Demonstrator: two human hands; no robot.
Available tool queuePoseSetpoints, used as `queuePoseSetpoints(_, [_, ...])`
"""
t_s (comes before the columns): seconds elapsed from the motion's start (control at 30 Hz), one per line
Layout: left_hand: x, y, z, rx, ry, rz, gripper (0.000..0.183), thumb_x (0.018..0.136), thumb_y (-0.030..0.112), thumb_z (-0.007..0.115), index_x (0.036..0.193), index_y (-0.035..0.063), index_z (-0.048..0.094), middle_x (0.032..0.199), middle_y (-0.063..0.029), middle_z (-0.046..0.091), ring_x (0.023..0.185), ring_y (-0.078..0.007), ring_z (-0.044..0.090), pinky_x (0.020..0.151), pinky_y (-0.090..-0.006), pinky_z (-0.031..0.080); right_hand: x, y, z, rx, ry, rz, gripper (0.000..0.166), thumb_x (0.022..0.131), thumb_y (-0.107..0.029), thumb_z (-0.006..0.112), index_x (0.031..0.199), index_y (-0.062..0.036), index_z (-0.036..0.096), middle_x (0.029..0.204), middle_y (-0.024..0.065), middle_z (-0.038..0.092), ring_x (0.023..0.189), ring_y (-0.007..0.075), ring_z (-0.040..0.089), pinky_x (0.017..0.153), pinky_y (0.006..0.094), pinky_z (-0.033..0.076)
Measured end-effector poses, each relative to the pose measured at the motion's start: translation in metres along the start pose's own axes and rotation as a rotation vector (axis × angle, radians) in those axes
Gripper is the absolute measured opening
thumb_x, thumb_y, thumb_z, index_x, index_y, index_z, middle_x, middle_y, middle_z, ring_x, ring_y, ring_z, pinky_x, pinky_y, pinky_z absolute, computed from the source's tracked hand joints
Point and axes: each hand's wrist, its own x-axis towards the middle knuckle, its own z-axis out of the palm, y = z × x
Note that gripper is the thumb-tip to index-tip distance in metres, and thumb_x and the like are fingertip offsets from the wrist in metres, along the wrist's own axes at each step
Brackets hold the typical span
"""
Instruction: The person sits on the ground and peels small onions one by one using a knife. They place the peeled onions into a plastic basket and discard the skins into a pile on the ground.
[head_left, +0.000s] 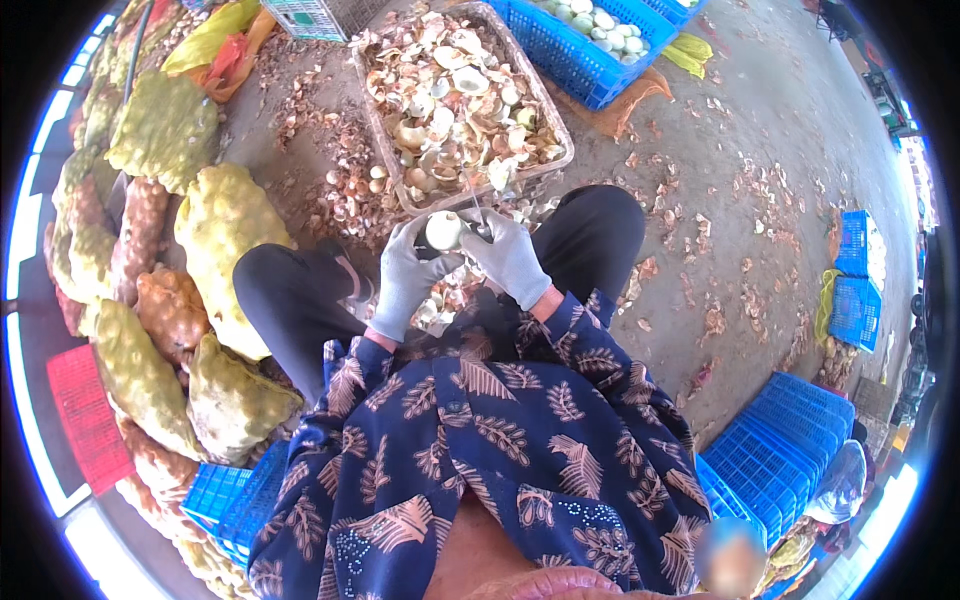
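A pale peeled onion (445, 230) is held between my gloved hands. My left hand (414, 271), in a grey-white glove, cups it from the left side. My right hand (508, 251), gloved alike, touches the onion with its thumb and grips a small knife (477, 206) whose thin blade points up and away. Just beyond my hands lies a shallow plastic tray (561, 154) heaped with onion skins and cut outer layers (465, 112). More peelings lie on the floor beneath my hands.
Full mesh sacks (225, 247) crowd the left, near a red crate (88, 416). A blue crate (600, 82) of peeled onions stands beyond the tray at right. Stacked blue crates (780, 442) stand at lower right, beside a partly visible person (731, 559). Skins litter the concrete floor (675, 247).
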Motion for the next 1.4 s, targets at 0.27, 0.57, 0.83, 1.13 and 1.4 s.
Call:
queuePoseSetpoints(0.27, [0.014,0.021,-0.013,-0.093,0.043,0.022,0.048,0.072,0.014,0.083,0.114,0.0038,0.062,0.098,-0.0061,0.069,0.088,-0.0123,0.065,0.077,-0.0273,0.053,0.002,-0.034,-0.006,-0.169,0.034,-0.366,0.027,0.082,-0.019,0.067,0.103,-0.0022,0.067,0.09,0.017,0.067,0.084,0.0264,0.066,0.075,0.0353,0.051])
queuePoseSetpoints(0.57, [0.011,-0.026,-0.008,-1.142,-0.249,-0.288,0.053,0.08,0.013,0.077,0.126,-0.001,0.055,0.113,-0.0093,0.066,0.099,-0.0193,0.065,0.088,-0.0318,0.054,0.034,-0.016,-0.032,-0.141,-0.156,0.007,0.028,0.084,-0.02,0.062,0.103,-0.0007,0.066,0.079,0.0124,0.069,0.064,0.014,0.065,0.063,0.0299,0.052])
queuePoseSetpoints(0.83, [0.02,-0.029,-0.016,-1.34,-0.24,-0.218,0.048,0.086,0.015,0.07,0.127,-0.0032,0.051,0.117,-0.0168,0.063,0.108,-0.0285,0.063,0.093,-0.0377,0.055,0.077,0.002,-0.047,-0.605,0.145,-0.346,0.028,0.089,-0.024,0.063,0.106,-0.0015,0.062,0.077,0.0161,0.067,0.065,0.0259,0.067,0.059,0.0356,0.052])
queuePoseSetpoints(1.13, [0.017,0.006,-0.028,-0.454,-0.023,-0.227,0.053,0.074,0.004,0.08,0.121,-0.0018,0.056,0.108,-0.0068,0.066,0.101,-0.0138,0.063,0.092,-0.0281,0.051,0.013,-0.011,-0.036,-0.653,-0.276,-0.576,0.04,0.088,-0.019,0.063,0.126,-0.0119,0.051,0.09,0.0126,0.065,0.079,0.0304,0.066,0.067,0.0383,0.052])
queuePoseSetpoints(1.4, [0.008,0.01,-0.03,-0.291,0.002,-0.174,0.051,0.072,0.002,0.08,0.117,-0.0009,0.056,0.107,-0.0081,0.066,0.099,-0.0154,0.064,0.089,-0.0289,0.052,0.017,-0.003,-0.037,-0.717,-0.314,-0.501,0.031,0.089,-0.019,0.06,0.117,-0.0072,0.055,0.088,0.0178,0.066,0.08,0.0363,0.065,0.07,0.043,0.052])
